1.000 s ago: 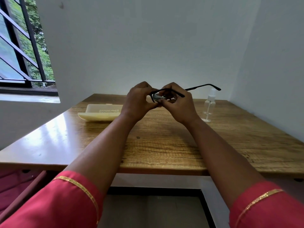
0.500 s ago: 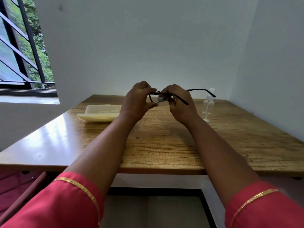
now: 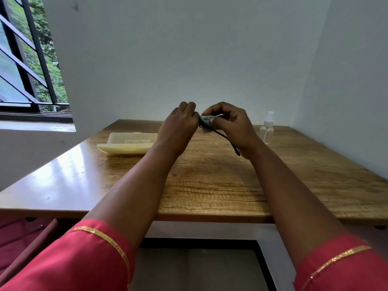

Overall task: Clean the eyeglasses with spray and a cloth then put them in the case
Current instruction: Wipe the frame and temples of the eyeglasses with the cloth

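Note:
Both hands are raised above the far middle of the wooden table. My left hand grips the black eyeglasses at one end; most of the frame is hidden behind the hands. One temple arm shows, slanting down beside my right wrist. My right hand pinches a small grey cloth against the glasses between thumb and fingers. A cream glasses case lies open on the table to the left. A small clear spray bottle stands on the table to the right.
A white wall rises right behind the table and another closes in along the right side. A barred window is at the far left. Below the table's front edge, a dark-framed floor panel shows.
The glasses have turned: the temple arm that stuck out to the right toward the bottle now slants down by my right wrist. The hands stay together, rubbing with the cloth.

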